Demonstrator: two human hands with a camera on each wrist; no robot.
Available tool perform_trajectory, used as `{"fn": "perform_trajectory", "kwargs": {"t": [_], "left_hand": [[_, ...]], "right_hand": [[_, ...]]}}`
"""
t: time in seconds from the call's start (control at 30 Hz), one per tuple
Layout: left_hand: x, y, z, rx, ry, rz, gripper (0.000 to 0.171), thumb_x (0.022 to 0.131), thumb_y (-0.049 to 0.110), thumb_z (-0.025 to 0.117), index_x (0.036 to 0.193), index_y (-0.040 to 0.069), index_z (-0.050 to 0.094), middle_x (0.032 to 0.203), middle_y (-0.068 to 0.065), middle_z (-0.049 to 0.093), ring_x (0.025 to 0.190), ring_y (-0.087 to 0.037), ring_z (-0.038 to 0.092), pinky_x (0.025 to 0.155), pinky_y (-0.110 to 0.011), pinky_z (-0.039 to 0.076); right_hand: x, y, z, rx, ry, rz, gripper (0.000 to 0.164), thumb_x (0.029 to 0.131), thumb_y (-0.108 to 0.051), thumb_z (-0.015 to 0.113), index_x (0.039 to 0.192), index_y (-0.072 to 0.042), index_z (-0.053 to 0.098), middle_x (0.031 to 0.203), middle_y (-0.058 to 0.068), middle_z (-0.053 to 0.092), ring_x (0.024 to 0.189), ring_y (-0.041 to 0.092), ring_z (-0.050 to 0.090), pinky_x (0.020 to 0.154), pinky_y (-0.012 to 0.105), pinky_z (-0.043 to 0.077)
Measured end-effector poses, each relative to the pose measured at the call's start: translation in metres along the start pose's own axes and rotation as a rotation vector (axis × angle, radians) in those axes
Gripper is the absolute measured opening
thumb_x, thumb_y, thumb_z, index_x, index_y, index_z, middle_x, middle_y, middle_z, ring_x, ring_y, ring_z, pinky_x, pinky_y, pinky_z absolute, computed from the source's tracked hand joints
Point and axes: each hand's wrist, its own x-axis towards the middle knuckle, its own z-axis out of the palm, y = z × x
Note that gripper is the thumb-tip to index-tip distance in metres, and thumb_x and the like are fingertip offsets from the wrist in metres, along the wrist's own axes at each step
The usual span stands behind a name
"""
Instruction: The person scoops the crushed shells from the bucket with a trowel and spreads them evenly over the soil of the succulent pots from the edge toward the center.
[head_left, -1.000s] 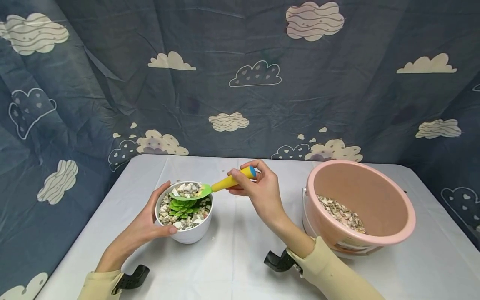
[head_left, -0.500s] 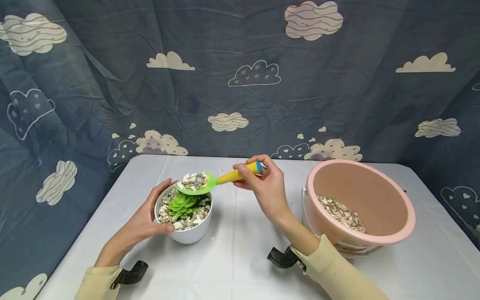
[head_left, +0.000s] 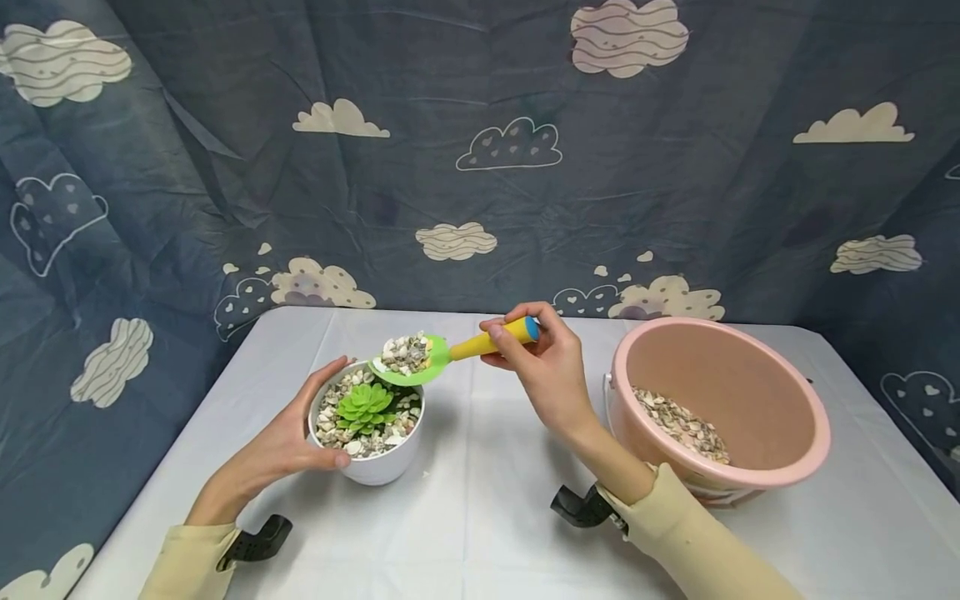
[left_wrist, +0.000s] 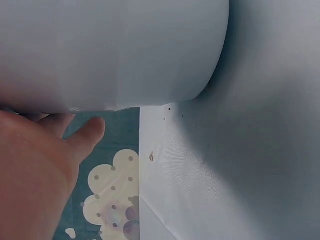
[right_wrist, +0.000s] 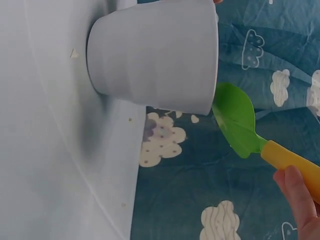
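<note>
A white flowerpot [head_left: 378, 471] stands on the table at left, holding a green succulent [head_left: 363, 407] ringed by pale stone chips. My left hand [head_left: 281, 446] grips the pot's left side, fingers along the back of the rim and thumb at the front. With my right hand [head_left: 553, 371] I hold a small trowel by its yellow handle [head_left: 480, 343], which ends in a blue cap. Its green blade [head_left: 437, 362], loaded with stone chips [head_left: 406, 353], overlaps the pot's back right rim. In the right wrist view the blade [right_wrist: 235, 120] is right at the rim.
A pink bucket [head_left: 813, 442] stands at right on the white-covered table [head_left: 480, 533], with stone chips [head_left: 682, 425] inside. Behind the table hangs a dark blue cloth [head_left: 510, 250] printed with clouds. A few tiny crumbs [left_wrist: 151, 156] lie on the table near the pot.
My right hand has moved right and slightly up with the loaded trowel, from over the succulent to the pot's back right rim, uncovering the plant. My left hand keeps its grip on the pot.
</note>
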Motion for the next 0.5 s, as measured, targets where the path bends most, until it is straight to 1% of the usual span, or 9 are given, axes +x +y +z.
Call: {"fn": "perform_trajectory", "kwargs": {"t": [0.07, 0.2, 0.27, 0.3, 0.5], "left_hand": [[0.0002, 0.0007, 0.0002, 0.013, 0.007, -0.013, 0.112, 0.069, 0.021, 0.089, 0.157, 0.030, 0.020, 0.159, -0.012, 0.018, 0.140, -0.039, 0.022, 0.106, -0.068, 0.018], [0.0008, 0.0023, 0.0011, 0.022, 0.017, -0.039, 0.114, 0.068, 0.019, 0.089, 0.158, 0.024, 0.019, 0.159, -0.013, 0.018, 0.140, -0.039, 0.022, 0.106, -0.068, 0.017], [0.0007, 0.0023, 0.0018, 0.016, 0.024, -0.050, 0.114, 0.067, 0.018, 0.089, 0.158, 0.023, 0.019, 0.159, -0.014, 0.019, 0.140, -0.040, 0.022, 0.107, -0.068, 0.017], [0.0003, 0.0023, 0.0025, 0.011, 0.029, -0.056, 0.114, 0.067, 0.017, 0.089, 0.158, 0.022, 0.019, 0.158, -0.015, 0.020, 0.139, -0.041, 0.023, 0.107, -0.067, 0.018], [-0.0024, 0.0035, 0.0078, -0.012, 0.068, -0.079, 0.110, 0.069, 0.013, 0.087, 0.157, 0.024, 0.021, 0.154, -0.016, 0.025, 0.134, -0.039, 0.033, 0.104, -0.058, 0.029]], "right_hand": [[0.0007, 0.0004, -0.0002, -0.004, -0.005, -0.005, 0.024, 0.093, -0.003, 0.067, 0.108, 0.006, 0.052, 0.107, 0.023, 0.068, 0.100, 0.034, 0.068, 0.077, 0.044, 0.056], [0.0024, 0.0016, -0.0002, -0.027, -0.025, -0.016, 0.023, 0.093, -0.003, 0.067, 0.108, 0.005, 0.052, 0.107, 0.022, 0.068, 0.101, 0.032, 0.068, 0.077, 0.043, 0.056], [0.0032, 0.0022, -0.0003, -0.042, -0.037, -0.021, 0.022, 0.093, -0.003, 0.066, 0.108, 0.004, 0.052, 0.107, 0.021, 0.068, 0.101, 0.031, 0.068, 0.078, 0.043, 0.056], [0.0035, 0.0023, -0.0003, -0.049, -0.042, -0.024, 0.021, 0.093, -0.002, 0.066, 0.108, 0.004, 0.052, 0.108, 0.021, 0.068, 0.101, 0.031, 0.068, 0.078, 0.043, 0.056], [0.0046, 0.0018, -0.0004, -0.075, -0.062, -0.042, 0.020, 0.094, -0.002, 0.065, 0.108, 0.004, 0.053, 0.108, 0.020, 0.067, 0.097, 0.031, 0.069, 0.078, 0.042, 0.056]]}}
